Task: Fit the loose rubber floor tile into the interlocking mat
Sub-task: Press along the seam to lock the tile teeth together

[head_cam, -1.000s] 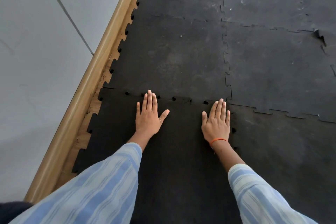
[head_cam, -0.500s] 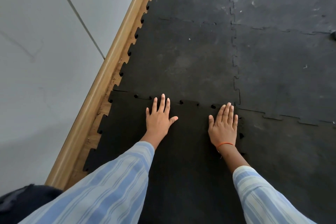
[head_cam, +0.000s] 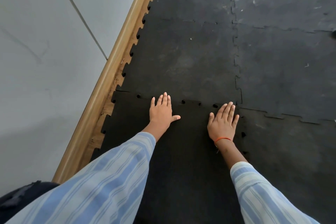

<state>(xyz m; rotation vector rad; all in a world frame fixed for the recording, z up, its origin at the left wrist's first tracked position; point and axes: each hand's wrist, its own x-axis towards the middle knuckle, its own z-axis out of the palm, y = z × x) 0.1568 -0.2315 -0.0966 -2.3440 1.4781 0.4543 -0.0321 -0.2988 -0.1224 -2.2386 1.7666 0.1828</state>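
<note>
You are kneeling over the loose rubber floor tile point(head_cam: 181, 151), the darker black square lying at the near left corner of the interlocking mat point(head_cam: 272, 78), and both your palms are pressing flat on it close to its far edge. Your left hand point(head_cam: 162, 110) is lying with fingers straight and close together, thumb splayed out to the right, fingertips just reaching the toothed seam; it is gripping nothing. Your right hand point(head_cam: 222, 121) is lying the same way, fingers extended and slightly fanned, flat on the tile's far right corner, closed around nothing. An orange thread point(head_cam: 222, 139) is circling that wrist, and striped blue sleeves point(head_cam: 101, 178) are covering both forearms.

Along the far seam, the tile's teeth are sitting against the neighbouring greyer tile point(head_cam: 181, 60), with several small dark gaps point(head_cam: 183, 101) showing between your hands and to the left of the left hand. Similar small gaps are showing along the tile's right edge beside your right wrist. The tile's left edge is lying with its teeth free, just beside a wooden skirting strip point(head_cam: 109, 71) that is running diagonally along the grey wall point(head_cam: 45, 60).
</note>
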